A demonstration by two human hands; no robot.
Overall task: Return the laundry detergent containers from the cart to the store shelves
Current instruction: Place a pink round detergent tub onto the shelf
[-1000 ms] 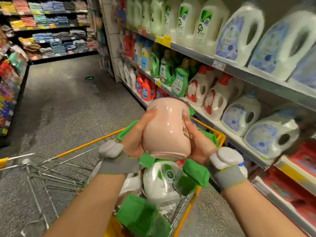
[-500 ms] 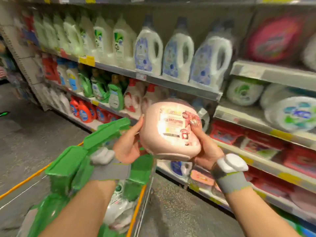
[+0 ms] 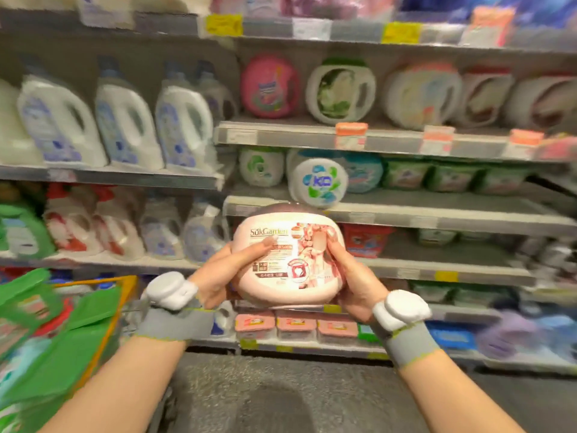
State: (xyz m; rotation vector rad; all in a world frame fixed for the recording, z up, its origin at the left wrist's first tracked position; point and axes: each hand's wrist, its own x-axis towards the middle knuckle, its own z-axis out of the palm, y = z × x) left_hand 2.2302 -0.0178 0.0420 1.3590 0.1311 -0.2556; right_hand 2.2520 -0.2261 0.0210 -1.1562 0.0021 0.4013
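Observation:
A round pink detergent tub (image 3: 288, 260) with a printed label hangs at chest height in front of the store shelves (image 3: 406, 214). My left hand (image 3: 218, 276) grips its left side, thumb across the label. My right hand (image 3: 352, 276) grips its right side, fingers curled over the top edge. The label faces me. The cart (image 3: 103, 295), with its orange rim, stands at the lower left with green-capped detergent packs (image 3: 56, 354) in it. Both wrists wear grey bands with white sensors.
Shelves fill the view: white handled jugs (image 3: 125, 120) at the left, round tubs (image 3: 340, 89) on the upper right shelf, a white tub (image 3: 317, 179) just above the pink one, flat pink boxes (image 3: 295, 326) low down. Grey floor (image 3: 281, 395) lies below.
The view has swung right, from the aisle and cart to the shelves. Both hands have carried the pink tub along and turned its label towards me; the cart now sits at the far left.

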